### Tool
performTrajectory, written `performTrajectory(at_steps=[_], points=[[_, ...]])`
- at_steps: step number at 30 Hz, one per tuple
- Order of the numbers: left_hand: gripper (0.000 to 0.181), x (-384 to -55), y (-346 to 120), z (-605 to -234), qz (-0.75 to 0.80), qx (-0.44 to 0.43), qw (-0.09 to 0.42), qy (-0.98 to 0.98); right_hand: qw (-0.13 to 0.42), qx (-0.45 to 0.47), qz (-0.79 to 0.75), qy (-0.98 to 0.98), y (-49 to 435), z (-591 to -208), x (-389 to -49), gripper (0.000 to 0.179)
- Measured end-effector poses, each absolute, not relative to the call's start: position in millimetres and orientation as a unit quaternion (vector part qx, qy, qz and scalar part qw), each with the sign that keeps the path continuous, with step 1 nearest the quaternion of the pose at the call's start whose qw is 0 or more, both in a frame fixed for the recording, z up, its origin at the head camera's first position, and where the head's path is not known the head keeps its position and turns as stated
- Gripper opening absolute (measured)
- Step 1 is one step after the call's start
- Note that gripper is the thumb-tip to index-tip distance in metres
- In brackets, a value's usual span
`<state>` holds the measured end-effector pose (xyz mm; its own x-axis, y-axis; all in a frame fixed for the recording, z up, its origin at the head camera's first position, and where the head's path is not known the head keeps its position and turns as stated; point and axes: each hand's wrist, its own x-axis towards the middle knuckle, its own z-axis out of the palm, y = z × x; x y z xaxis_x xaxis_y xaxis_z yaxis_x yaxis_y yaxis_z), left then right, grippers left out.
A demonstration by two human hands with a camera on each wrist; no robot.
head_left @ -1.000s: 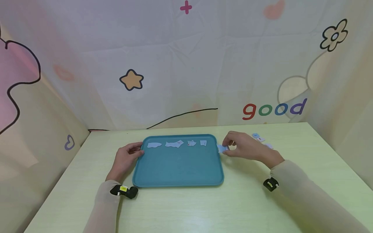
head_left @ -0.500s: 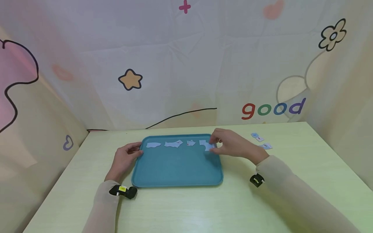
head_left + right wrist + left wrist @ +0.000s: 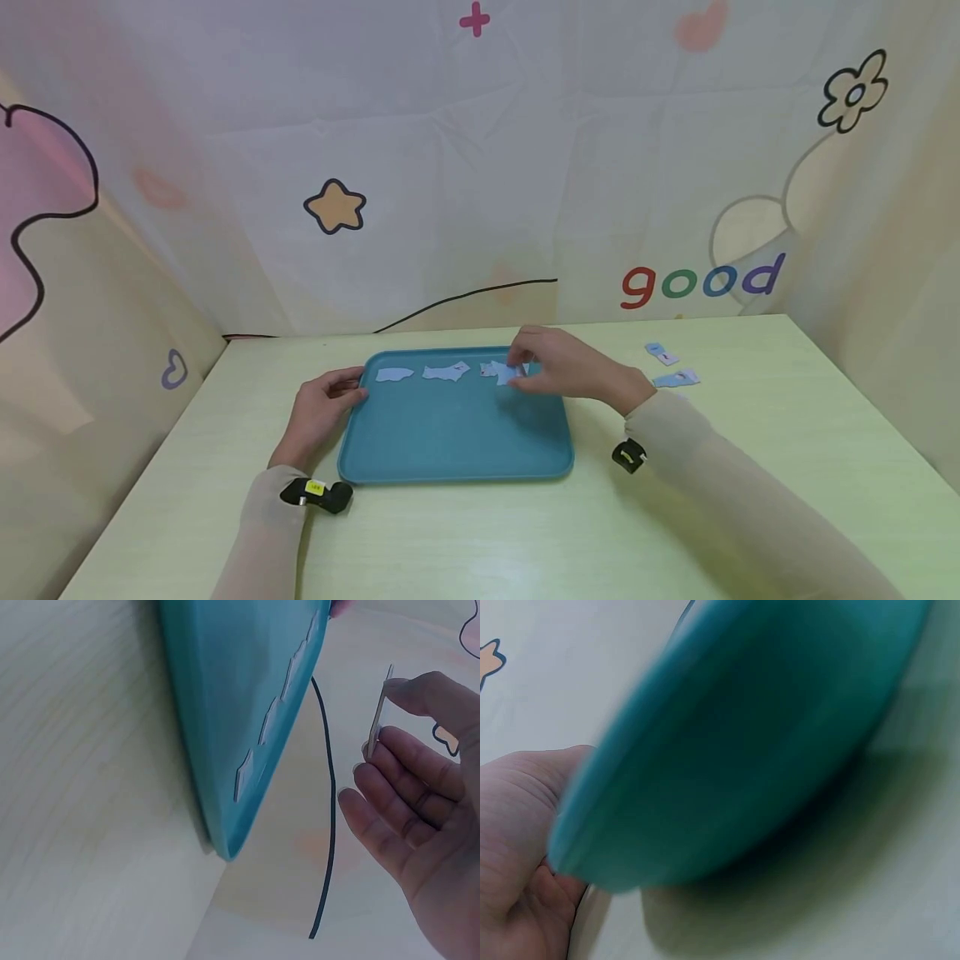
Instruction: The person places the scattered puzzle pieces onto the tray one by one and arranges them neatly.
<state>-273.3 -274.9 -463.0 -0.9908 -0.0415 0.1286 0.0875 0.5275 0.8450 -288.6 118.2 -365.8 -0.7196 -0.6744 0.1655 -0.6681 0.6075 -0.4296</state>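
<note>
A teal tray (image 3: 450,442) lies on the table, with a row of light-blue card pieces along its far side. My left hand (image 3: 321,414) grips the tray's left rim, thumb on the edge; the left wrist view shows the same hand (image 3: 525,847) at the tray corner. Above the tray's far right part, my right hand (image 3: 570,364) pinches a light-blue card piece (image 3: 506,372) with an irregular edge. Edge-on in the right wrist view, this thin piece (image 3: 379,712) sits between thumb and fingertips, raised off the tray. In the head view the right hand partly covers the rightmost piece in the row.
Right of the tray, a few loose card pieces (image 3: 677,378) lie on the table (image 3: 465,542), including a small pair (image 3: 662,354) farther back. A printed curtain (image 3: 450,167) hangs behind the table and along its sides.
My right hand has moved left from beside the tray to over its far right part, carrying the pinched card piece. The left hand has stayed at the left rim.
</note>
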Motion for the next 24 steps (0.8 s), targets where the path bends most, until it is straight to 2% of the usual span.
performTrajectory(at_steps=[24], points=[[0.044,-270.9,-272.9,-459.3,-0.492,-0.001,0.052,-0.869,0.025,-0.39,-0.259,0.883,56.0,-369.8,-300.1,0.023]])
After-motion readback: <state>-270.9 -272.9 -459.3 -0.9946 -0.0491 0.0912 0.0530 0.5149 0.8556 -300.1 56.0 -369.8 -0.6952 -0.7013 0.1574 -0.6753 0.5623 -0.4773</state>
